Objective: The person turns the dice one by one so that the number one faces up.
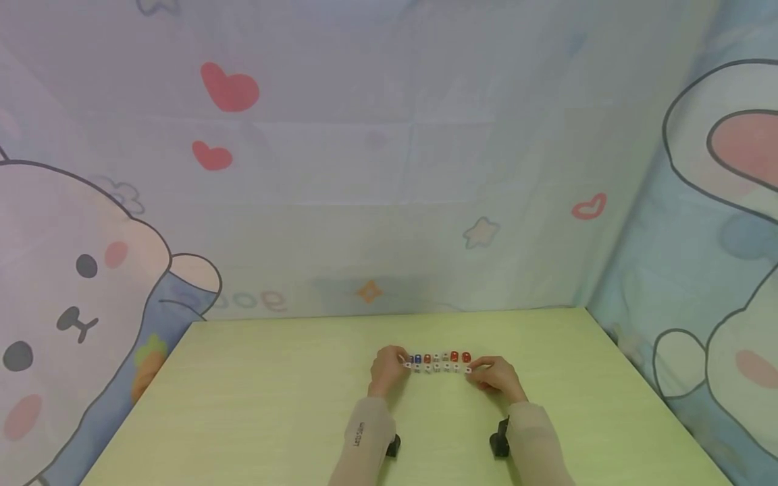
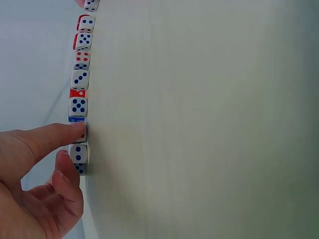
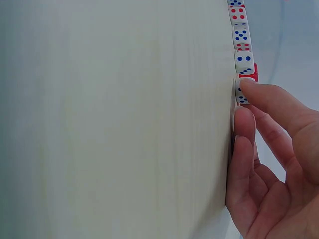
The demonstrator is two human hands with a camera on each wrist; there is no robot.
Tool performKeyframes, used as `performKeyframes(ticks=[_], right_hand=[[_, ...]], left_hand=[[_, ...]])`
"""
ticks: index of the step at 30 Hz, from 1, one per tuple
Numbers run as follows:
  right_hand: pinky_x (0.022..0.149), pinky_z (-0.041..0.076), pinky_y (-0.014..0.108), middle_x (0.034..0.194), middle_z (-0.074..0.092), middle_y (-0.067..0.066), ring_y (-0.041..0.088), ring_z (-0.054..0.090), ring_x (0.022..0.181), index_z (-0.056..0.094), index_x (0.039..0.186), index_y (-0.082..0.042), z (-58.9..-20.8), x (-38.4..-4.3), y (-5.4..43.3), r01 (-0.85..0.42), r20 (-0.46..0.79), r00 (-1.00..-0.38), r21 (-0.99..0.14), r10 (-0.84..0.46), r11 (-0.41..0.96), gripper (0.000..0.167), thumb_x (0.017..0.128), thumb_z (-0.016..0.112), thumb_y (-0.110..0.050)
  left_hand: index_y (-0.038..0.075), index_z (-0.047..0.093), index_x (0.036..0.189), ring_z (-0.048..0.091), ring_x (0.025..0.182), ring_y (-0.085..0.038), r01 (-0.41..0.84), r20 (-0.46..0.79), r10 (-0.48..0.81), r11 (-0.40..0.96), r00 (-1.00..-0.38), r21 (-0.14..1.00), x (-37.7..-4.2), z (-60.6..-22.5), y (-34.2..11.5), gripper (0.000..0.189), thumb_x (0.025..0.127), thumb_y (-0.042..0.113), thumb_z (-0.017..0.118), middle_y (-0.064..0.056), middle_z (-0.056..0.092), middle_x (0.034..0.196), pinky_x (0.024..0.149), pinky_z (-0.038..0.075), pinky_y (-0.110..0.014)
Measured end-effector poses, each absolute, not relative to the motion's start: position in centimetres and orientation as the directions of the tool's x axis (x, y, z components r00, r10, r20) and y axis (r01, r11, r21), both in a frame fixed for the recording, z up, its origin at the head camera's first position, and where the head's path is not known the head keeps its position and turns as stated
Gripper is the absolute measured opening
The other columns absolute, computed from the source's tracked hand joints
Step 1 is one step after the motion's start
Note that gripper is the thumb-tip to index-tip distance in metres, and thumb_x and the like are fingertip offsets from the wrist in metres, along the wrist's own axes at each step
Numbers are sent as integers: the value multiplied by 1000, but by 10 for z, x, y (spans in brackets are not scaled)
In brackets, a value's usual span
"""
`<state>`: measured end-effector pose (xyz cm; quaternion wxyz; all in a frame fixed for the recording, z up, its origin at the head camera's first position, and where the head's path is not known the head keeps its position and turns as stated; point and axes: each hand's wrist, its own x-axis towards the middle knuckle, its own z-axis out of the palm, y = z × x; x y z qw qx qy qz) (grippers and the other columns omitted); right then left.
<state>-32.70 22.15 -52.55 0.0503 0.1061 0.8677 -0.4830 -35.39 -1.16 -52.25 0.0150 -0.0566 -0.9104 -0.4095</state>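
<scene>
Small dice stand in two rows: white dice (image 1: 437, 368) in the nearer row, and blue dice (image 1: 417, 358), white ones and red dice (image 1: 466, 357) behind. My left hand (image 1: 386, 368) is at the left end. In the left wrist view its thumb (image 2: 55, 137) covers part of one white die, and a curled fingertip meets the end die (image 2: 78, 152), which shows two blue dots. At the right end my right hand (image 1: 498, 376) pinches a white die (image 3: 241, 93) between thumb and finger. That die sits slightly apart from its neighbour in the left wrist view.
The pale yellow-green table (image 1: 273, 398) ends at a printed cloth backdrop (image 1: 389, 250) behind the dice. More cloth hangs at both sides. A black wrist mount (image 1: 500, 440) shows beside the right sleeve (image 1: 535, 439), another by the left sleeve (image 1: 367, 432).
</scene>
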Motion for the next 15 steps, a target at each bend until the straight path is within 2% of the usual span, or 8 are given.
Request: performKeyframes(ticks=[8,15], right_hand=[[45,39,21,53,59,0,8,51,45,67,93,-4,-524,-325,221,225,-187,-974,-818,124,530,25,71,71,-15],[47,41,22,53,59,0,8,51,45,68,92,-7,-524,-327,222,233,-192,-973,-812,132,536,24,71,72,-17]], left_hand=[[7,67,86,55,68,-18,90,50,82,599,-995,796,-351,-523,-17,20,68,0,68,-11,63,86,58,43,-30],[1,66,88,56,65,-15,136,116,73,482,-991,866,-353,-523,-32,18,70,2,70,-14,65,80,57,44,-26]])
